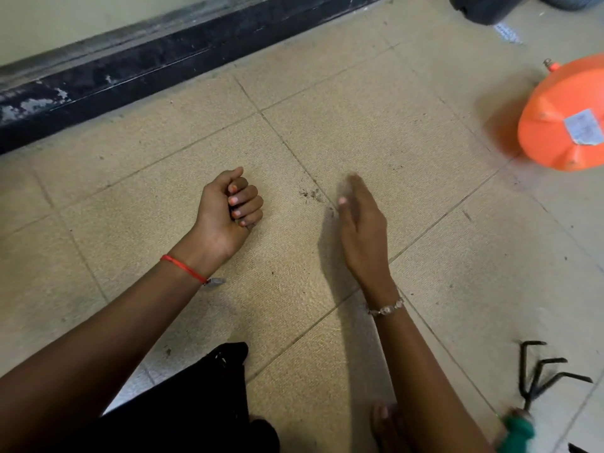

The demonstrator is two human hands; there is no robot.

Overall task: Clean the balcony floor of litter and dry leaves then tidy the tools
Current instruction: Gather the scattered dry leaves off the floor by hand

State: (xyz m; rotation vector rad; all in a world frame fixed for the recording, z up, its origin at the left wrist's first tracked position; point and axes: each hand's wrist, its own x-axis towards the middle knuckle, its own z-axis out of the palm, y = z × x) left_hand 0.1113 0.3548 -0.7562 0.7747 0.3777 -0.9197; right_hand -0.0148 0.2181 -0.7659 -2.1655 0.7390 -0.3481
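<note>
Two hands, one floor, few crumbs left; we list them in order.

1. Left hand [228, 207]: rests wrist-down on the floor [408, 125], mid-tile, nearer the edge where the black skirting [130, 70] runs. Fingers clenched into the palm, thumb laid over them. We judge it serves as the store for gathered bits, which would explain its idle pose; what it encloses, if anything, we cannot tell.

2. Right hand [362, 230]: fingers straight and together, released, holding nothing, turned edge-on like a blade. It is blurred, just beside the crumbs; contact with the floor cannot be told. We judge the pose suits brushing crumbs toward the left hand.

3. Crumbs [310, 195]: a small dark scatter at a tile joint, between the two hands. More specks lie thinly toward the floor's right edge.

4. Rake [542, 377]: black prongs, green handle, lying at the near right corner, untouched, not yet tidied.

5. Orange container [555, 125]: on its side at the right edge, base toward us.

6. Dark pot [483, 8]: far right corner, mostly cut off.
</note>
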